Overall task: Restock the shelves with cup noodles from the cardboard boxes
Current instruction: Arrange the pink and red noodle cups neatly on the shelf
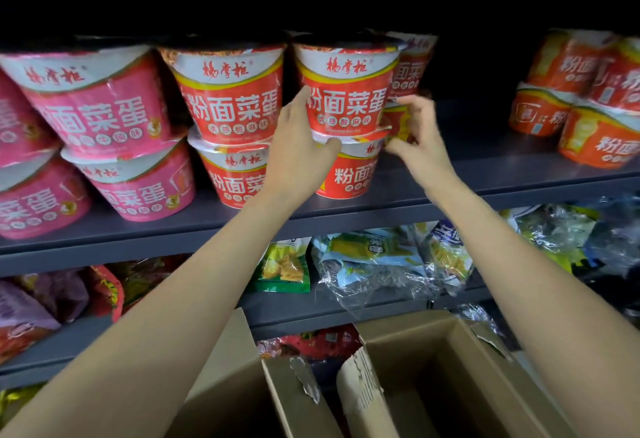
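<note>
- At the bottom of the view, nearest me, the box (433, 375) stands open with its flaps up; what I can see of its inside holds no cups, so I judge the stock in hand is already on the shelf (398, 209).
- Above the box, both my forearms reach up and forward to the shelf that carries the cups.
- My left hand (301, 150) lies along the left side of the top cup (346, 91), fingers straight and together, thumb across the rim of the lower cup (349, 171). It presses; it does not grip.
- My right hand (415, 133) is just beside the right of the stack, fingers loosely curled and apart. I cannot tell whether the fingertips touch the cup behind (398, 119).
- The top cup sits on the lower cup, label forward, beside the red stack (232, 98) on its left.
- Step in hand, as I judge it: seating and squaring the top cup.
- Procedure: keep the left palm flat as a stop, bring the right fingers to the opposite wall, and centre the base on the lid below.
- Caution: the cup tapers; a one-sided push may tip it.
- Farther right, the orange cups (588, 102) stand well apart.
</note>
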